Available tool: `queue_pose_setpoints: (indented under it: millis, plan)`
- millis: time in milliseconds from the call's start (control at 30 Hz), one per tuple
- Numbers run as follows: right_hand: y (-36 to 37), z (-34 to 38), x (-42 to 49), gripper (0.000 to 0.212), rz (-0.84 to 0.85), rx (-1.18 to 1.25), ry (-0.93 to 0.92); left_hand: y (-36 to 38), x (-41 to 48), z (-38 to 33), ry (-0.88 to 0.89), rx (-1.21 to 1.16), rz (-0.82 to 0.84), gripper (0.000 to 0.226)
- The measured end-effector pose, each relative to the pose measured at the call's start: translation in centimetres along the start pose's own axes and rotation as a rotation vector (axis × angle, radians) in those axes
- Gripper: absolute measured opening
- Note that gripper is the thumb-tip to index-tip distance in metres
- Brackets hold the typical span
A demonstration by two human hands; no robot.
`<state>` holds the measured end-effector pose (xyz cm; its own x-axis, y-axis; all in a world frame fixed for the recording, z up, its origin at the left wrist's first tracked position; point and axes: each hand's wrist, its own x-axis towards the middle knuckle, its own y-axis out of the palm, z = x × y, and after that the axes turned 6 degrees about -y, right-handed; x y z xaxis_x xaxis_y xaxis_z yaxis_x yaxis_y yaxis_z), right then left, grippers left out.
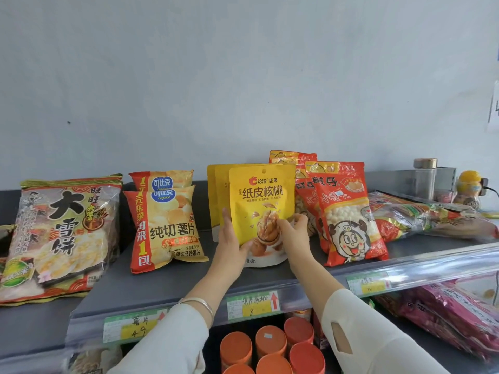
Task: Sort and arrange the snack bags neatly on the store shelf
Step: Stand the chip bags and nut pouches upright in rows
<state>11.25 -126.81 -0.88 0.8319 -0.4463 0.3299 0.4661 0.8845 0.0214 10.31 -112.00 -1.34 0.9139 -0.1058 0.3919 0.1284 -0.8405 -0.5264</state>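
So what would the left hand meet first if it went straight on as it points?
Likely the rear yellow bags, behind the front walnut bag the left hand grips; depth unclear.

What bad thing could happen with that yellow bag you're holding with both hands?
The yellow walnut bag, held upright by the left hand and right hand, might flop forward once released. The right hand sits close to the leaning red bags, so a nudge could topple them.

Both arms extended, left grip (229, 247) clasping yellow pouch (262, 201) — thumb up, right grip (293, 233) pinching its opposite edge
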Motion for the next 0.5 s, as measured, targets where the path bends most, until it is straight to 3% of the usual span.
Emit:
queue_pose_setpoints:
  millis: [300, 500]
  plan:
    - [0.6, -0.2, 0.7, 0.066, -0.003, 0.078, 0.002, -0.1, 0.0, 0.1, -0.001, -0.105, 0.038, 0.094]
    - [0.8, -0.1, 1.9, 0.067, 0.023, 0.154, 0.029, -0.2, 0.1, 0.2, 0.016, -0.114, 0.026, 0.095]
